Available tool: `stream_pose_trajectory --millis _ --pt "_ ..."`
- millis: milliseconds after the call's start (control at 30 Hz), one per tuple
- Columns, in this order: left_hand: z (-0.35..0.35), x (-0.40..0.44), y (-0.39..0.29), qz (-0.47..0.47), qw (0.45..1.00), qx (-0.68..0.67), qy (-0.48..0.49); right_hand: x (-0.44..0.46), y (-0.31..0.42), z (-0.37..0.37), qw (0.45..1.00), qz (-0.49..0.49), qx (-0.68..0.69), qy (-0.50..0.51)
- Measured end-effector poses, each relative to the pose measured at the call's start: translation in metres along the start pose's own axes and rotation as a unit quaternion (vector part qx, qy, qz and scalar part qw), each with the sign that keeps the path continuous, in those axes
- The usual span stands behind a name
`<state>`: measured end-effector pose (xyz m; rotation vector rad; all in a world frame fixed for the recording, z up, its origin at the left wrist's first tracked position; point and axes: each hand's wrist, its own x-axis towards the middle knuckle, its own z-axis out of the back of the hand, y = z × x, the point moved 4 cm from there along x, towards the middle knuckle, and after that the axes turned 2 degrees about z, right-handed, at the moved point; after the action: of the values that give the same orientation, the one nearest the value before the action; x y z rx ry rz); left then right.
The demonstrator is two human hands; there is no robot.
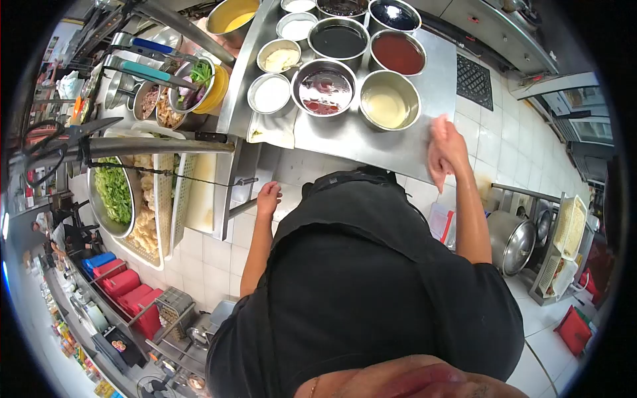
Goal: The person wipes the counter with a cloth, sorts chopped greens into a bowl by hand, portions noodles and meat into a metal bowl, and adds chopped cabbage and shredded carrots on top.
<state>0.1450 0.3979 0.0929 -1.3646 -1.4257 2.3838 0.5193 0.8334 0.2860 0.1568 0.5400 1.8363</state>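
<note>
Bowl of pale yellow liquid [390,99]: it stands upright on the steel table [434,73], by the near edge and toward the right edge, its round mouth facing up.

Your right hand [443,151] is just beside the table's near right corner, to the right of that bowl and apart from it. Its fingers are free and slightly spread, partly blurred; you cannot tell whether they touch the corner. Your left hand [269,197] hangs well apart from your right, loosely curled, below the near edge and near a steel rail [242,209].

You have 10 bowls on the table. Along the near edge, left of the pale yellow liquid, come a bowl of dark red liquid [324,88] and a smaller bowl of white powder [270,93], near a white cloth [275,132] at the near left corner. Behind them you see a bowl of red-brown liquid [398,53], a bowl of black liquid [338,38] and a small bowl of pale paste [277,56].

To your left, 2 tongs [149,71] have blue and teal handles, and scissors [66,142] hang near a bowl of chopped greens [114,192]. Writing on the coloured packs [66,335] at far left is too small to read.
</note>
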Motion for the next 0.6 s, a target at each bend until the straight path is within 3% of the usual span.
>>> stream_pose_trajectory --millis 100,200,467,600 --pt "-0.001 -0.009 0.006 -0.007 1.0 0.017 -0.012 0.042 0.008 -0.005 0.995 0.055 -0.059 -0.063" --pt "0.007 -0.027 0.016 -0.013 0.999 0.003 -0.04 0.075 0.037 0.012 0.982 0.081 0.101 -0.14" --pt "0.008 -0.073 0.056 -0.004 0.993 -0.066 -0.101 0.111 0.087 0.007 0.961 0.132 0.181 -0.163" --pt "-0.004 -0.089 0.048 0.017 0.993 -0.057 -0.106 0.082 0.153 0.021 0.922 0.292 0.154 -0.201"
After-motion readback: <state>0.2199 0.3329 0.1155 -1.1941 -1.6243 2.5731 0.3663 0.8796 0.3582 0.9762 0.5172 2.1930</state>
